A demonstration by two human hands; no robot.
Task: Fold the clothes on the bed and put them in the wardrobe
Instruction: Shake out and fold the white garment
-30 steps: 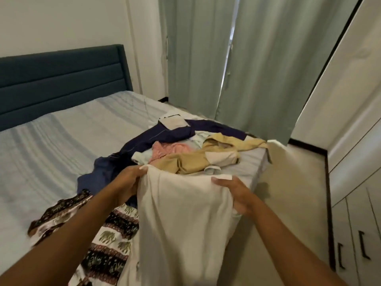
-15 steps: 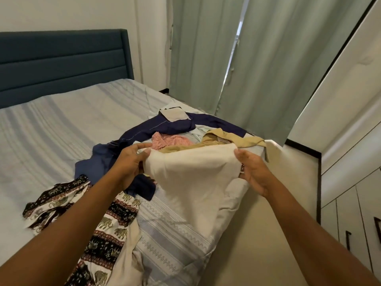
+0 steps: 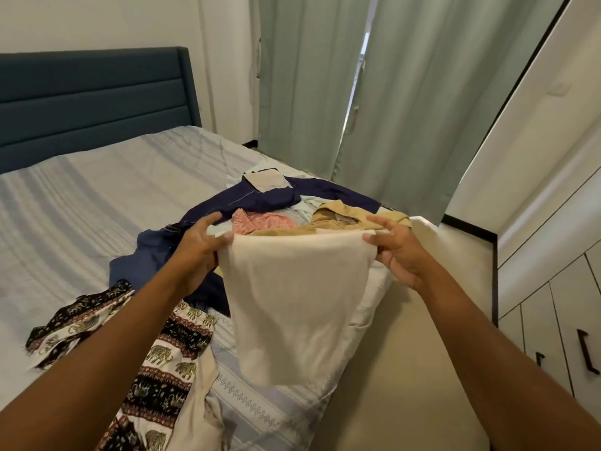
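Cream cloth (image 3: 292,304) hung at centre frame over the near corner of the bed (image 3: 97,196); left hand (image 3: 198,252) and right hand (image 3: 398,255) each pinched a top corner, fingers clamped on it; one slack pinch, I reckoned, could drop it to the floor (image 3: 406,369).

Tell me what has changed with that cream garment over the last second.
The left hand and right hand still pinch the cream garment by its top edge, but have spread apart and lifted it: it trailed out of frame before, and now its lower edge hangs in view over the bed corner. The clothes pile behind and the elephant-print cloth lie as they were.
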